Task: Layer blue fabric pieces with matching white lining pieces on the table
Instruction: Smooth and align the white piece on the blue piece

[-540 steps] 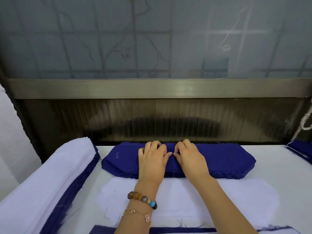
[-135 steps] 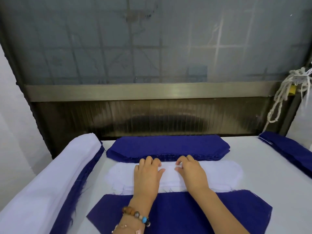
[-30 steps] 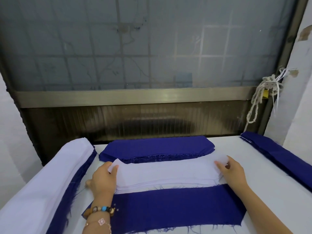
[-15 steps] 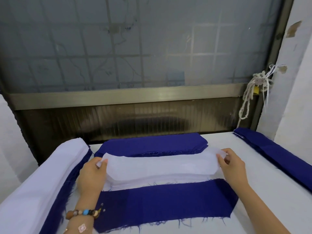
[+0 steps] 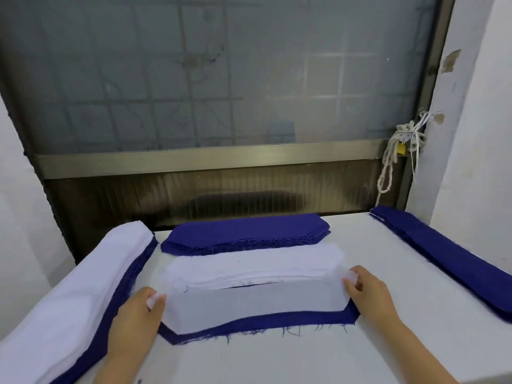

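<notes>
Head view, left hand (image 5: 135, 314) and right hand (image 5: 370, 291) outstretched, fingers pinching white lining piece (image 5: 249, 306) ends; over blue piece (image 5: 257, 322)

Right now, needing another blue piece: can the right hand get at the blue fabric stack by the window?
Probably, once the right hand lets go of the white lining sheet; only a low white stack lies between.

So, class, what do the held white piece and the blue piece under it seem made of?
Thin white lining piece: matt, semi-sheer, perhaps nonwoven interfacing; greyed over the blue.
Dark blue fabric piece: matt woven cloth; threads fray from its edge.
</notes>
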Motion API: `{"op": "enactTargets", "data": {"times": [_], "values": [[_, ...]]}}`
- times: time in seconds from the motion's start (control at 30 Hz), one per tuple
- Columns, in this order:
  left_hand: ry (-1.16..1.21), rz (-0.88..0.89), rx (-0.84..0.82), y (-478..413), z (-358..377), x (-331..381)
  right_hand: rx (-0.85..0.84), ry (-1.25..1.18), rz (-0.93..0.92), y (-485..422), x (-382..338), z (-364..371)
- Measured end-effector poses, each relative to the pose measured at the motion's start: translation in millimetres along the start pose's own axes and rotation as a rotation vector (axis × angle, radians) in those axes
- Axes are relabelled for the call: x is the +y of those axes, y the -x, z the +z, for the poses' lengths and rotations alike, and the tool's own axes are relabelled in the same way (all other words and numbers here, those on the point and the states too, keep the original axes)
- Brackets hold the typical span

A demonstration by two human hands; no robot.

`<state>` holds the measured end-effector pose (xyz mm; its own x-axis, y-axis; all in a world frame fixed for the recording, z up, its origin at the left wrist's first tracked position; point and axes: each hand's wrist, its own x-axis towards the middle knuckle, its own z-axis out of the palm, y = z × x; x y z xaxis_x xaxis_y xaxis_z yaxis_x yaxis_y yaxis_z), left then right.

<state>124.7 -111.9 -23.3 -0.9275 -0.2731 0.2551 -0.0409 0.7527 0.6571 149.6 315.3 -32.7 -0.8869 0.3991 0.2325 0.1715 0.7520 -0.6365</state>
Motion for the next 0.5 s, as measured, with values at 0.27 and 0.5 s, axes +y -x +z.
{"op": "enactTargets", "data": {"times": [0.27, 0.5], "values": [[-0.037, 0.026, -0.026, 12.3, 7.7, -2.5, -0.004, -0.01, -0.009, 3.0, 0.4, 3.1], [-0.031, 0.064, 0.005, 13.8, 7.3, -1.7, 0.071, -0.094, 0.022, 8.6, -2.4, -0.4]]}}
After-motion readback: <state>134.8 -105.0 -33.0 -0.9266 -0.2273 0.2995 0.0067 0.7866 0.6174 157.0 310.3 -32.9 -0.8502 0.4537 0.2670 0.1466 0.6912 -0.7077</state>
